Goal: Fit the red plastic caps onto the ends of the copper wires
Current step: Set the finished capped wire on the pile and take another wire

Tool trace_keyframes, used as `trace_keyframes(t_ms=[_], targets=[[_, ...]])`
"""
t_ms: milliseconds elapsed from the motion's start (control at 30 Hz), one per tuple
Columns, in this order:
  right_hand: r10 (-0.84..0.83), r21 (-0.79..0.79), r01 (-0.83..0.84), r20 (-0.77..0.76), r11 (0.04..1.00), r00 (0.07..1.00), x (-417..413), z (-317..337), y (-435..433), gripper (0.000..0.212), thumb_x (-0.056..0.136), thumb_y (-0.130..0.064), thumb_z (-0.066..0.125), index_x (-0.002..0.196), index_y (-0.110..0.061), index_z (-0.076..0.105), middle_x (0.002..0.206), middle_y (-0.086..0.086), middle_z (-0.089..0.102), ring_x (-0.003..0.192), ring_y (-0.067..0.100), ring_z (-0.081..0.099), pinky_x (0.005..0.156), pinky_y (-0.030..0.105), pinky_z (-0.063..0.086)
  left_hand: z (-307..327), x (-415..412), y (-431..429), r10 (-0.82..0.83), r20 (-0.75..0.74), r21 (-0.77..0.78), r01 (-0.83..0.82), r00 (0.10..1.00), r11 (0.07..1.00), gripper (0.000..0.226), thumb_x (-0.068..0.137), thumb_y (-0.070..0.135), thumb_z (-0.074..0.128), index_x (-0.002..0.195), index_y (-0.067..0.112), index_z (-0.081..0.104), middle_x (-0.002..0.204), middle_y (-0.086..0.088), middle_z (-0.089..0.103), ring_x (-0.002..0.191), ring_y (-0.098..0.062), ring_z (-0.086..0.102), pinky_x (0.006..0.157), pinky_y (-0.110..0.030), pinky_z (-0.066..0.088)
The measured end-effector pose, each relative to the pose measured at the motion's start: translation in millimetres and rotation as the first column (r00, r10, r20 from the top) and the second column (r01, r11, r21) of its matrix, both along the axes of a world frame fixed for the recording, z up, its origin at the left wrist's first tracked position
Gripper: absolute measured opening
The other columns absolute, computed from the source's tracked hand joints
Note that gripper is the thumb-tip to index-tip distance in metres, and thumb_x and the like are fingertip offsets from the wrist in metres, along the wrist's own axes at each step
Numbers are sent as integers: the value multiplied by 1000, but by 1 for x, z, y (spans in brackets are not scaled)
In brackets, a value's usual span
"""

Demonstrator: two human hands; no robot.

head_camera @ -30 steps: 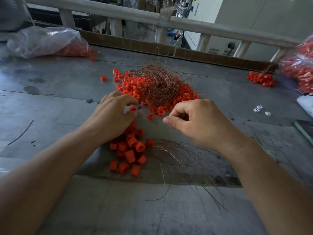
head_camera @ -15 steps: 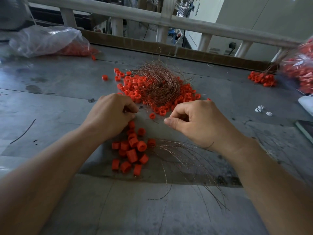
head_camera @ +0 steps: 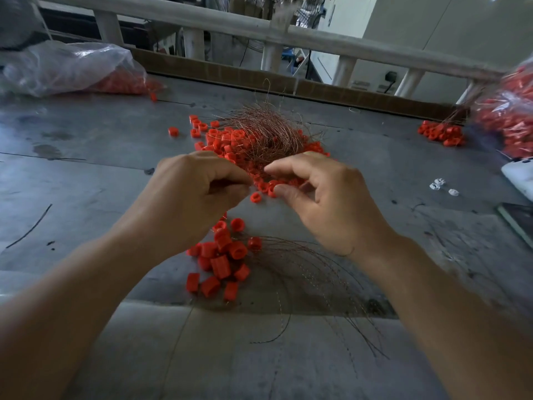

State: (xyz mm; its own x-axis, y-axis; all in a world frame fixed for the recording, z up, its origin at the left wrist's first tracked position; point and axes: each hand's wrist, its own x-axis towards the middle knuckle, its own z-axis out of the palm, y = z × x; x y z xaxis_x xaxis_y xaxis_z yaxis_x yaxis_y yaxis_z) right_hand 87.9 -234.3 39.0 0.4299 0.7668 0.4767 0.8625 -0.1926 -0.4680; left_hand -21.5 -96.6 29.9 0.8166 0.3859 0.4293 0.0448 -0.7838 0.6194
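Observation:
A tangle of copper wires (head_camera: 266, 131) lies on a heap of loose red caps (head_camera: 227, 145) at mid-table. My left hand (head_camera: 193, 197) hovers at the heap's near edge. Its fingers are curled, with thumb and forefinger pinched together on a red cap that is mostly hidden. One cap (head_camera: 255, 196) lies just beside those fingertips. My right hand (head_camera: 328, 203) is beside it, thumb and forefinger spread apart over the caps at the tangle's near end and holding nothing. Closer to me lies a cluster of capped wires (head_camera: 222, 261), their strands fanning to the right (head_camera: 311, 272).
A clear bag of red caps (head_camera: 72, 67) lies far left and another bag (head_camera: 510, 116) far right, with a small pile of caps (head_camera: 441, 134) next to it. White bits (head_camera: 438, 184) and a dark flat object (head_camera: 516, 217) lie at the right edge. A railing (head_camera: 259, 30) runs behind the table.
My right hand has opened from a closed pinch and reached forward toward the wire tangle. My left hand, which picked up a cap, has moved slightly right toward it.

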Motion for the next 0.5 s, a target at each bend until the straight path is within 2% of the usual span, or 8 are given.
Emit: trace_keyframes(t_ms=[100,200,267,367,500], targets=[[46,-41,-47,-16,998,999,-4,-6,4,26,81,-11,67,107,-11,66,104,-1,66,95,11,60,85,23,46,4,-1,-6,-81,35,-8,81,996,997,23,77,16,65,82,38,64,77,15,62,76,-2,59,66,-9,44],[57,-17,-58,-47,998,997,-2,-8,6,17,80,-12,68,97,-9,69,94,1,68,86,10,61,79,25,47,7,-3,-9,-141,56,-11,142,988,990,29,75,19,65,80,47,57,77,17,62,77,-1,59,67,-6,43],[56,32,-54,-50,998,997,1,-8,6,12,79,-10,69,91,-8,71,87,-1,69,81,6,60,76,20,47,7,-3,-8,-138,56,-11,139,989,990,25,75,20,65,81,44,59,78,17,62,78,0,58,68,-4,42],[58,106,-54,-27,993,998,3,-6,5,11,76,-7,70,86,-7,72,81,-6,66,83,5,59,74,10,45,6,-2,-5,-85,52,-6,85,995,996,19,76,18,64,84,35,64,78,20,60,78,6,57,66,0,39],[5,241,-14,35,970,999,4,0,3,11,76,-9,67,86,-7,72,80,-4,65,79,8,60,72,17,48,3,-1,1,98,51,-31,-96,994,995,16,80,11,65,88,24,71,76,22,57,74,10,57,62,3,37]])
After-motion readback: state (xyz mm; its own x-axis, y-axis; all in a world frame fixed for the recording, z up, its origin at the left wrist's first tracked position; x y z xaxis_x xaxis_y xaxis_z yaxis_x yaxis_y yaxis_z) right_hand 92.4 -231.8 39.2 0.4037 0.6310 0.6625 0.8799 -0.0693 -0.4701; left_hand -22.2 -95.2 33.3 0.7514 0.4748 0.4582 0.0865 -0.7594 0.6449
